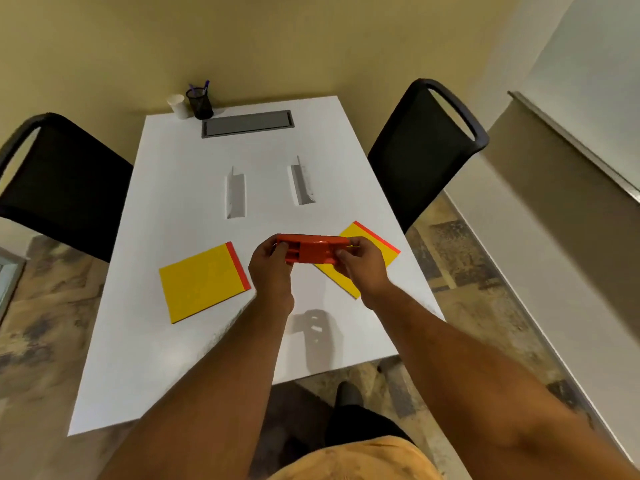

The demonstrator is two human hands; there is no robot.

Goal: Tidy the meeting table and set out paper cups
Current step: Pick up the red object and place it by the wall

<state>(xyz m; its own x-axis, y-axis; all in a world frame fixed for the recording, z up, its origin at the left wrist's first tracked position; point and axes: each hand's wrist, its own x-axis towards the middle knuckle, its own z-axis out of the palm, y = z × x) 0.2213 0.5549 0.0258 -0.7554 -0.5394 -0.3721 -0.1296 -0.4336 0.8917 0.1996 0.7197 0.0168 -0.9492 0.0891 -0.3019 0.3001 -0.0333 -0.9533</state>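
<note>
Both hands are holding a red case [312,250] above the white table [194,341]: the left hand [273,263] is gripping its left end with curled fingers, the right hand [358,265] is pinching its right end. Yellow pads [202,282] are lying on either side. A paper cup [178,106] is standing beside a pen holder [200,102] at the far edge.

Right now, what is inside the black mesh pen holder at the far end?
Purple-tipped pens stick up out of the black mesh pen holder; their lower parts, and anything else inside, are hidden by the mesh.
</note>
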